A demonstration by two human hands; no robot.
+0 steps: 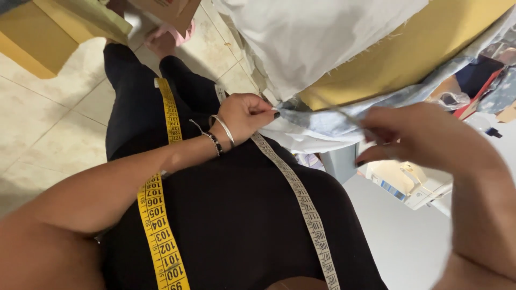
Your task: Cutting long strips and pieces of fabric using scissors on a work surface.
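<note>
My left hand [244, 114], with bracelets on the wrist, pinches the edge of a pale blue-grey cloth [317, 121] that hangs off the yellow table top [408, 53]. My right hand [419, 137] is blurred and holds the same cloth a little to the right, fingers closed on it. A white fabric [317, 37] lies over the table above the hands. A measuring tape hangs round my neck: its yellow side [158, 220] runs down my left, its white side [306, 209] down my right, over black clothes.
A beige tiled floor [48, 134] is at the left. A yellow box or furniture piece [37, 37] and a cardboard box [166, 11] sit at the top left. A white sewing machine [414, 185] stands below the right hand. Coloured items [478, 80] lie at far right.
</note>
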